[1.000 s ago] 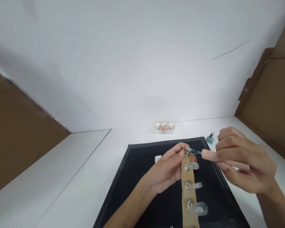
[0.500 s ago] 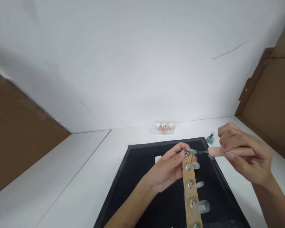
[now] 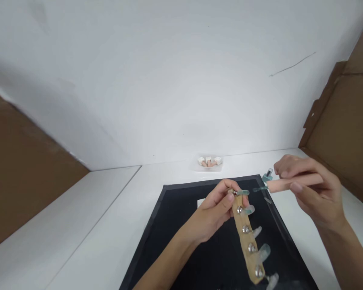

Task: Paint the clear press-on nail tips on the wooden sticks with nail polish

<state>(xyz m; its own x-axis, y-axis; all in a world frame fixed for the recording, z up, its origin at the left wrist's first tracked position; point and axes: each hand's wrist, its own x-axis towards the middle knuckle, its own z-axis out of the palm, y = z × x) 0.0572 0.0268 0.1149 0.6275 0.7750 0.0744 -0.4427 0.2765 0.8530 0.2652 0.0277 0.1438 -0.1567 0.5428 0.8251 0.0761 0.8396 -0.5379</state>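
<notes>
My left hand (image 3: 211, 209) grips the top end of a wooden strip (image 3: 245, 237). Silver round mounts along the strip carry several nail tips; the top nail tip (image 3: 243, 193) looks green, and the lower ones are clear or partly green. In my right hand (image 3: 316, 189) is a brush with a thick pink handle (image 3: 286, 183), its fingers closed around it. The green-coated bristles (image 3: 259, 188) point left and stand a little apart from the top nail tip.
A black mat (image 3: 181, 225) lies under the hands on the white table (image 3: 103, 209). Behind it sits a clear tray (image 3: 208, 168) with small pink and white pieces. A green bottle (image 3: 268, 175) stands at the mat's back right corner. Brown panels flank both sides.
The brush has drawn back from the top nail tip, its handle now tilted up to the right. The wooden strip has turned, its lower end swinging right and up.
</notes>
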